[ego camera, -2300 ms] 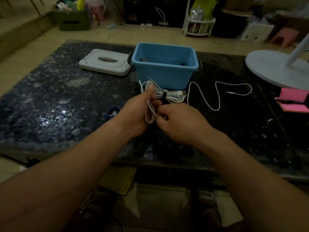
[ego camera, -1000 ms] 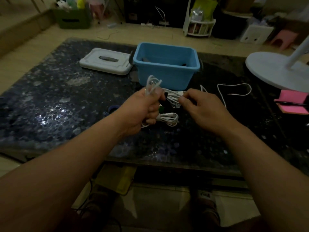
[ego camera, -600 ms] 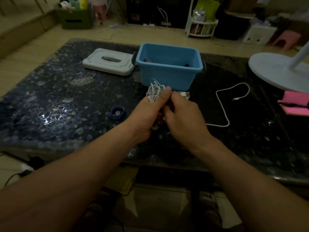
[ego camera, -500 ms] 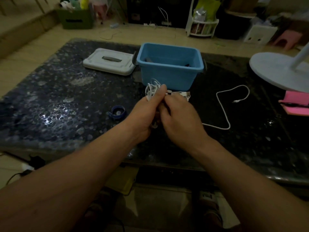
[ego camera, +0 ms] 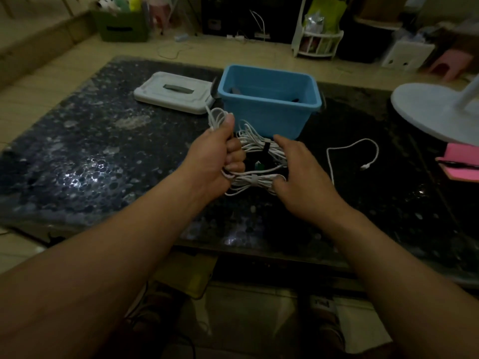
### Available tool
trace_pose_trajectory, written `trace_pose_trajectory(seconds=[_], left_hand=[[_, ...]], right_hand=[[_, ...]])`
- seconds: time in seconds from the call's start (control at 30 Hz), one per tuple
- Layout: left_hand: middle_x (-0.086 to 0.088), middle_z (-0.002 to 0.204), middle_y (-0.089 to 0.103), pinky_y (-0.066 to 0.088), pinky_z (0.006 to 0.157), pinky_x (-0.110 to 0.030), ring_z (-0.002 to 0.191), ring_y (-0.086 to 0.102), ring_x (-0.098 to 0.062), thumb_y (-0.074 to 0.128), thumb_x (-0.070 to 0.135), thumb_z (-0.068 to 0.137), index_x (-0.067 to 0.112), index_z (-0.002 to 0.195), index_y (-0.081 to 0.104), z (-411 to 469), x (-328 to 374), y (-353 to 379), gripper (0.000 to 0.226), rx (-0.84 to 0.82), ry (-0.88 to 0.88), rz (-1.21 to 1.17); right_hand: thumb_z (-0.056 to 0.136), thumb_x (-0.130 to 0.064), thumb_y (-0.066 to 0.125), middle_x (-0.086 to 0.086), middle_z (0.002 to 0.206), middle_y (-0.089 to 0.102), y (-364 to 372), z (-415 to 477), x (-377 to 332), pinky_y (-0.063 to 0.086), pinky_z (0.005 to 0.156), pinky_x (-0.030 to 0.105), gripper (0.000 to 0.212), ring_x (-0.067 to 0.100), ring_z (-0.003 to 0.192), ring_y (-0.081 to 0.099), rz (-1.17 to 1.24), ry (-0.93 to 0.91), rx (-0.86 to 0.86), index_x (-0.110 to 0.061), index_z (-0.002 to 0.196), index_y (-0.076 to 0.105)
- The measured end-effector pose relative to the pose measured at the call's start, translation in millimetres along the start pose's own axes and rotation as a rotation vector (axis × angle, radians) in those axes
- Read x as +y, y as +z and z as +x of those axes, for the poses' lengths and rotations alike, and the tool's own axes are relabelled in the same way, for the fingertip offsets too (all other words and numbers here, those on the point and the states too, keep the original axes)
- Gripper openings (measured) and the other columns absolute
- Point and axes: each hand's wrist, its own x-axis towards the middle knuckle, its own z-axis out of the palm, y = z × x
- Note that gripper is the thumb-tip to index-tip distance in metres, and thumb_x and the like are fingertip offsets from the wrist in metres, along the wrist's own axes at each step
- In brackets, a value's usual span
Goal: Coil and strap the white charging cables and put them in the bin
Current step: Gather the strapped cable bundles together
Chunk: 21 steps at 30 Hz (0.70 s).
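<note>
Forearms [ego camera: 124, 244] reach over the near edge of the dark speckled surface [ego camera: 103, 164] towards the blue bin [ego camera: 264, 117]. The left hand [ego camera: 215, 156] is a fist, curled round a white cable coil [ego camera: 216, 119] whose loops stick up past the thumb. The right hand [ego camera: 298, 177] is spread, its straight fingers touching two strapped bundles in front of the bin: the pale-strapped bundle [ego camera: 252, 180] nearer, the black-strapped bundle [ego camera: 256, 145] close to the bin's front wall. A loose cable [ego camera: 350, 147] curls on the surface right of the bin's front. A white lid [ego camera: 173, 93] lies just left of the bin.
</note>
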Motion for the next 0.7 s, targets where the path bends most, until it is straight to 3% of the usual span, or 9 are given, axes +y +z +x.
trace_pose_trajectory(seconds=[0.07,0.17,0.23,0.3,0.37,0.43,0.53,0.6,0.7], left_hand=[[0.007,0.056,0.023,0.015,0.036,-0.018,0.042,0.018,-0.005,0.049,0.040,0.110,0.024,0.076,0.040,-1.9,2.0,-1.3,0.038,-0.063,-0.015,0.029],[0.007,0.056,0.030,0.018,0.035,-0.017,0.042,0.020,-0.005,0.049,0.043,0.109,0.024,0.080,0.044,-3.8,9.4,-2.8,0.035,-0.125,-0.037,0.062],[0.003,0.061,0.040,0.020,0.036,-0.017,0.043,0.025,-0.005,0.049,0.043,0.109,0.022,0.089,0.049,-2.8,13.5,-8.9,0.030,-0.115,-0.024,0.110],[-0.003,0.069,0.053,0.022,0.038,-0.017,0.046,0.033,-0.008,0.050,0.041,0.109,0.021,0.099,0.051,-1.7,14.6,-13.7,0.023,-0.092,0.003,0.164],[-0.008,0.078,0.062,0.022,0.038,-0.018,0.050,0.042,-0.012,0.051,0.038,0.109,0.020,0.108,0.052,-0.5,11.8,-15.2,0.018,-0.083,0.025,0.213],[-0.011,0.087,0.065,0.023,0.038,-0.018,0.052,0.045,-0.014,0.052,0.038,0.109,0.018,0.119,0.051,0.6,8.1,-14.7,0.022,-0.083,0.039,0.266],[-0.015,0.096,0.070,0.025,0.037,-0.018,0.050,0.047,-0.015,0.054,0.039,0.108,0.016,0.123,0.048,1.5,3.1,-12.5,0.029,-0.081,0.063,0.359],[-0.020,0.101,0.072,0.026,0.036,-0.017,0.048,0.047,-0.015,0.054,0.039,0.108,0.014,0.119,0.048,-0.8,-1.3,-8.4,0.028,-0.096,0.063,0.416],[-0.027,0.110,0.074,0.029,0.035,-0.018,0.045,0.046,-0.015,0.050,0.039,0.110,0.007,0.126,0.052,-7.4,-13.2,0.1,0.036,-0.171,0.045,0.503]], right_hand=[[0.095,-0.019,0.065,0.002,0.150,0.056,2.0,6.1,11.6,0.041,0.116,0.041,0.057,0.022,0.138,0.050,-0.113,-0.059,-0.062,-0.023,0.150,0.052],[0.103,-0.039,0.058,-0.004,0.108,0.075,-0.9,11.2,26.2,0.050,0.091,0.038,0.019,0.020,0.105,0.067,-0.133,-0.006,-0.158,-0.028,0.108,0.074],[0.102,-0.049,0.059,-0.004,0.084,0.070,-8.9,12.1,34.0,0.050,0.074,0.037,0.034,0.018,0.083,0.066,-0.027,0.072,-0.185,-0.021,0.085,0.071],[0.097,-0.056,0.066,-0.003,0.074,0.066,-23.1,12.8,35.3,0.048,0.065,0.033,0.043,0.011,0.069,0.062,0.065,0.102,-0.140,-0.018,0.076,0.068],[0.090,-0.060,0.071,-0.005,0.069,0.070,-38.7,13.2,34.4,0.046,0.060,0.028,0.046,0.006,0.059,0.059,0.191,0.119,-0.169,-0.016,0.075,0.069],[0.086,-0.058,0.071,0.000,0.074,0.075,-51.1,13.0,33.8,0.049,0.069,0.031,0.046,0.012,0.067,0.065,0.368,0.138,-0.355,-0.013,0.079,0.069],[0.093,-0.031,0.077,0.003,0.068,0.060,-58.3,12.2,36.5,0.049,0.066,0.033,0.026,0.019,0.065,0.058,0.778,0.210,-0.570,-0.014,0.084,0.059],[0.096,-0.019,0.066,0.001,0.067,0.041,-57.5,15.7,34.8,0.036,0.054,0.025,0.017,0.013,0.060,0.040,1.009,0.260,-0.545,-0.016,0.085,0.053],[0.105,-0.017,0.055,-0.003,0.063,0.036,-48.1,23.1,27.0,0.021,0.052,0.025,0.019,0.010,0.056,0.030,1.003,0.275,-0.377,-0.014,0.086,0.055]])
